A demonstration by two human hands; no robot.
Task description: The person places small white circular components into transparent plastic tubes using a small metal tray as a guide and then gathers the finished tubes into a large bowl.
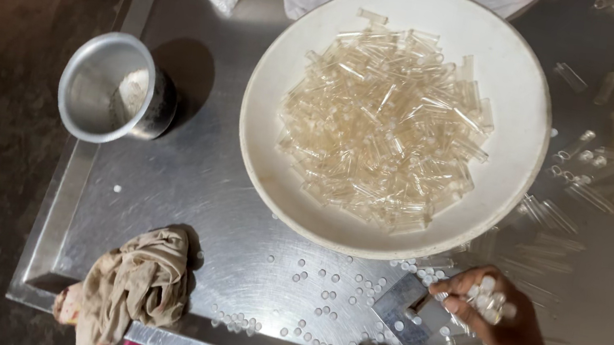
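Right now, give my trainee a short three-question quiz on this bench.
1. True or false: the white bowl is heaped with clear plastic tubes.
2. What does the right hand hold? A) small white caps B) the rag C) the metal cup
3. Fill in: the crumpled rag lies at the table's near-____ corner.

Key
1. True.
2. A; its grip is closed on a bunch of small white caps.
3. Left, below the metal cup.
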